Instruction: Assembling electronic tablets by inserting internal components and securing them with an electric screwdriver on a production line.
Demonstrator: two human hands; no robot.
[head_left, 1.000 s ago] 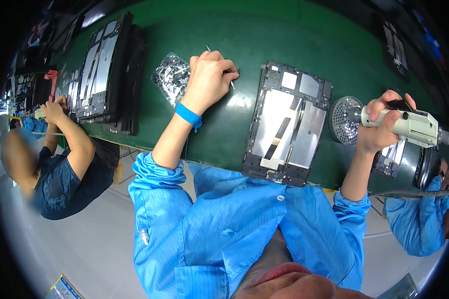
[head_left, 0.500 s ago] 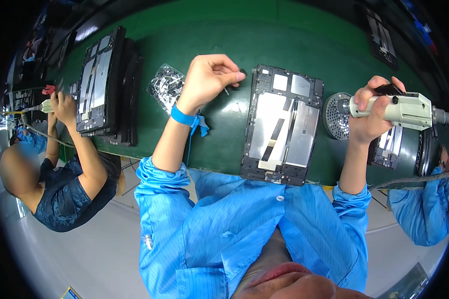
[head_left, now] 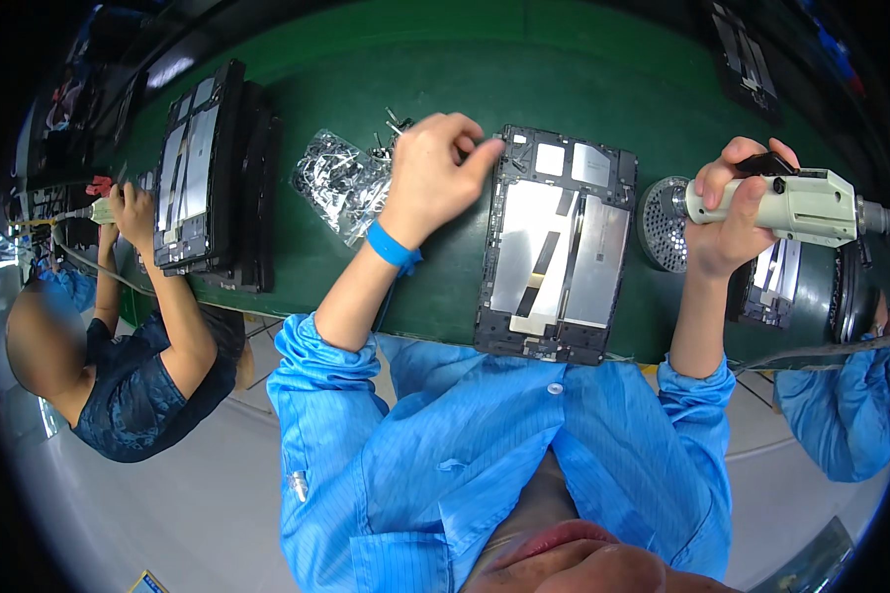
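As it's caught in the head view, left hand (head_left: 440,173): curled, thumb and index brought together by the far-left corner of the opened tablet (head_left: 559,242); whether the edge is touched, or some tiny part is pinched, can't really be told.
Right hand (head_left: 727,217): wrapped round a pale power tool (head_left: 816,208), properly gripped, with a round perforated metal disc (head_left: 665,227) by its tip, just left of the fingers.
Opened tablet: laid flat on the green table (head_left: 440,287) between the two hands, insides up, silver panels and dark ribbon strips exposed.
Tablet weight and feel: probably light for its size and fairly stiff, though some flex should be expected since it's so thin; the silver panels look slick.
Tablet weak spots: the ribbons down the middle and the bare circuitry along the end nearest the person would be judged fragile, so no pressing there.
Tablet hold: best taken by the dark frame on both long sides, the left edge being handiest for the left hand.
Power tool feel: hard-shelled and likely the heaviest thing held; best gripped round the barrel, as is being done, with the ribbed sleeve (head_left: 885,218) at its rear kept free.
Parts bag (head_left: 341,188): left beside the left hand, crinkly clear plastic, likely soft and slippery, with small pieces inside.
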